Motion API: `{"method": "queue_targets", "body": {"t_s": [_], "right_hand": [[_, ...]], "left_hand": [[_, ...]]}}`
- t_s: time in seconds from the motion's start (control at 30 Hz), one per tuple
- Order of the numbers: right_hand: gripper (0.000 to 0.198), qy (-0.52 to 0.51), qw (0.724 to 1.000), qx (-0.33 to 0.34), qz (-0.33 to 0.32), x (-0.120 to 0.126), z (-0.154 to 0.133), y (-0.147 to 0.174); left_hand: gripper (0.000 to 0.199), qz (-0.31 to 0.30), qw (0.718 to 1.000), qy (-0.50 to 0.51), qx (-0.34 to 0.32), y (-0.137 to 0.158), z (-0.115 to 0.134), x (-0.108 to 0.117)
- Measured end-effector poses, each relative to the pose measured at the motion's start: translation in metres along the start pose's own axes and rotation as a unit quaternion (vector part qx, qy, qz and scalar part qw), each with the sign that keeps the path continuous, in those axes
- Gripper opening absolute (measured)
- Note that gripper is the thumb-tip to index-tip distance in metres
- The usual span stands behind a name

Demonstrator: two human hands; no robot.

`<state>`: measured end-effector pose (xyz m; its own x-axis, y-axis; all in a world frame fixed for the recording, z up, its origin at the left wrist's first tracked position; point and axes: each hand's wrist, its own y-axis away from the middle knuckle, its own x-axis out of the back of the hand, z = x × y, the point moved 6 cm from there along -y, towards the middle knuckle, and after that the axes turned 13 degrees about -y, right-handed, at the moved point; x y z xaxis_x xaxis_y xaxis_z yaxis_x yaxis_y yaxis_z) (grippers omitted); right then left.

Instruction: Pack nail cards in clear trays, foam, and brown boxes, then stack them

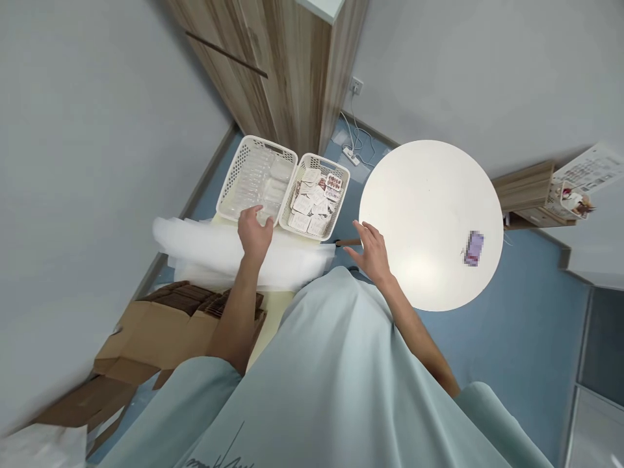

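My left hand (255, 233) hovers at the front edge of a white perforated basket (229, 170) filled with clear plastic packages (263, 175). Its thumb and fingers are apart, with nothing between them. A second, smaller white basket (341, 208) stands against the first on the right and holds a heap of small white cards (307, 201), some with reddish-brown items on them. Over the left rim of the round white table (429, 195) is my right hand (372, 253), fingers spread and holding nothing. A purple, pixelated object (473, 248) lies on the table's right side.
A roll of white translucent wrap (214, 250) lies below the baskets. An open cardboard box (156, 331) with brown folded pieces is at lower left. Behind stands a wooden cabinet (292, 71); a power strip (350, 156) with cables lies on the blue floor. A wooden shelf (529, 188) is at right.
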<state>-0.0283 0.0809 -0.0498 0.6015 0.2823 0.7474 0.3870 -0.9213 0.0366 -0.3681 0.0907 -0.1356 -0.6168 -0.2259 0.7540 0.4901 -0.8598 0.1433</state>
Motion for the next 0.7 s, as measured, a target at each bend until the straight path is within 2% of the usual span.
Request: {"method": "queue_targets", "body": {"t_s": [0.13, 0.3, 0.37, 0.5, 0.57, 0.7], "right_hand": [[0.073, 0.010, 1.000, 0.004, -0.004, -0.001, -0.009, -0.005], [0.070, 0.019, 1.000, 0.002, 0.003, 0.001, -0.011, -0.002], [0.070, 0.020, 1.000, 0.000, 0.010, 0.002, -0.009, 0.002], [0.068, 0.022, 0.999, -0.008, 0.026, 0.003, -0.002, 0.011], [0.068, 0.021, 0.999, -0.014, 0.036, 0.004, 0.002, 0.014], [0.067, 0.013, 0.998, -0.027, 0.047, 0.008, 0.006, 0.019]], "left_hand": [[0.049, 0.005, 0.998, -0.060, -0.022, -0.039, -0.015, -0.006], [0.056, -0.091, 0.983, -0.131, -0.095, -0.079, -0.001, -0.040], [0.058, -0.149, 0.957, -0.209, -0.131, -0.090, 0.006, -0.055], [0.053, -0.252, 0.879, -0.364, -0.179, -0.097, 0.010, -0.076], [0.048, -0.264, 0.855, -0.402, -0.194, -0.097, 0.012, -0.079], [0.045, -0.257, 0.835, -0.438, -0.211, -0.096, 0.015, -0.079]]}}
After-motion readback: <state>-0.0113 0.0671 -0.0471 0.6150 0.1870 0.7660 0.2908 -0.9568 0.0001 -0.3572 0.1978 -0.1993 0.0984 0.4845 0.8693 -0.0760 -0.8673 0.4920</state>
